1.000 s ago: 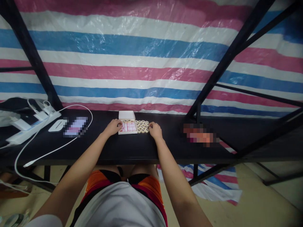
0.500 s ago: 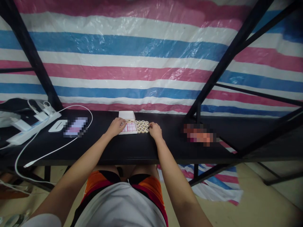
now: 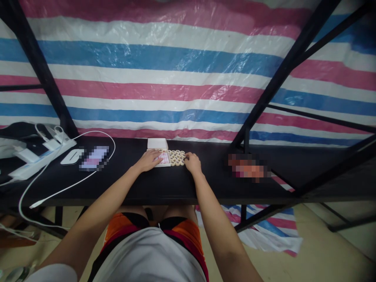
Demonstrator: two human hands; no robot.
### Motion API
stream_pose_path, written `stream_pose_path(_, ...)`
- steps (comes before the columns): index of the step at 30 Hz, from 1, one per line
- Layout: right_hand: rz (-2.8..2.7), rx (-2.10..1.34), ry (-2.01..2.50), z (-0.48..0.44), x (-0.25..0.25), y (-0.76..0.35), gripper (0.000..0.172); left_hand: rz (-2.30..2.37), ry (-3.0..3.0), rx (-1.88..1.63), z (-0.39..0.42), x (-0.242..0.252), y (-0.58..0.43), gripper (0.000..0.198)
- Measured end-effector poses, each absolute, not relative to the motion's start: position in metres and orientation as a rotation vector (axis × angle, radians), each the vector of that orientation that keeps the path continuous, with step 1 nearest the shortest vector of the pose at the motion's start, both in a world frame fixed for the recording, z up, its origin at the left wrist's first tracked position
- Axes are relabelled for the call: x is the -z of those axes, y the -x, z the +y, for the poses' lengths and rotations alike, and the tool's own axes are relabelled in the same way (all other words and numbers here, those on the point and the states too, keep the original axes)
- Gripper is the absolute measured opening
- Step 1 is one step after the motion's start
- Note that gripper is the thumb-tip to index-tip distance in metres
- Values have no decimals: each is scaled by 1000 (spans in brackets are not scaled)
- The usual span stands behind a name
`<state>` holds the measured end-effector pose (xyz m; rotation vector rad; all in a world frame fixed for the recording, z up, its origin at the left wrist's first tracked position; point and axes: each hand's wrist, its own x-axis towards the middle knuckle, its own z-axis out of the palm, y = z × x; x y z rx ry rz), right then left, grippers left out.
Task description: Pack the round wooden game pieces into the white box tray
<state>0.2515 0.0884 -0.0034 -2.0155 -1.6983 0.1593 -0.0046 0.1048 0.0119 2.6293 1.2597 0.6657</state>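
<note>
An open white box (image 3: 167, 165) with its lid (image 3: 157, 143) tilted up at the back sits on the black desk. Inside lies a folded pink-and-white printed sheet (image 3: 165, 157), and round pieces show along the back of the box. My left hand (image 3: 147, 160) rests over the box's left part, fingers stretched out flat on the sheet. Right beside the box stand rows of round cream game pieces (image 3: 176, 157) with dark markings, like Chinese chess discs. At their right edge is my right hand (image 3: 192, 162), its fingers curled in against the end pieces; whether it pinches one is hidden.
On the left of the black desk (image 3: 164, 188) lie a white power strip (image 3: 44, 158) with plugs, a white charging cable (image 3: 67, 189), a flat white device (image 3: 72, 156) and a blurred phone (image 3: 94, 158). A blurred orange item (image 3: 249, 167) lies right. Black frame bars and striped sheeting (image 3: 164, 90) stand behind.
My left hand has slid slightly right and down, its fingers now spread flatter over the pink sheet. The right hand stays at the edge of the discs.
</note>
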Motion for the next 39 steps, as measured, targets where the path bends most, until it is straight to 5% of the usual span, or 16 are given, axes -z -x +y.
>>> stream_pose_path(19, -1790, 2, 1648, 82, -5, -233, 24, 1462, -2519, -780, 101, -22, 10, 19)
stream_pose_path(39, -2195, -115, 915, 60, -13, -196, 25, 874, -2662, -1046, 91, -19, 0, 23)
